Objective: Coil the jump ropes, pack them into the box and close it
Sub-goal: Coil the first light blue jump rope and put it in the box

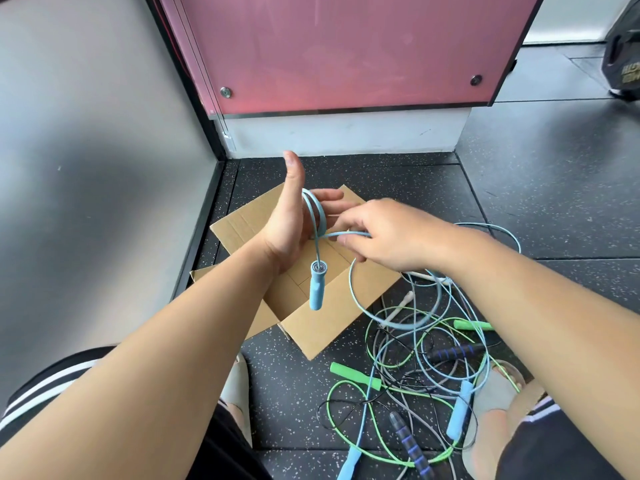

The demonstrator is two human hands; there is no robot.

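Note:
My left hand (294,216) is held upright above the open cardboard box (332,323), thumb up and fingers straight, with a light blue jump rope (317,211) looped around the fingers. One blue handle (317,287) of that rope dangles below the palm. My right hand (388,233) pinches the same blue cord just right of the loops. The cord runs on down to a tangle of ropes (415,368) on the floor at the right, with green (355,375), blue (459,414) and dark striped (410,445) handles.
The box sits on black speckled rubber flooring (519,188), in a corner formed by a grey wall (86,168) on the left and a pink panel (346,50) behind. My sandalled feet (498,403) lie beside the tangle. A dark bag (623,57) stands far right.

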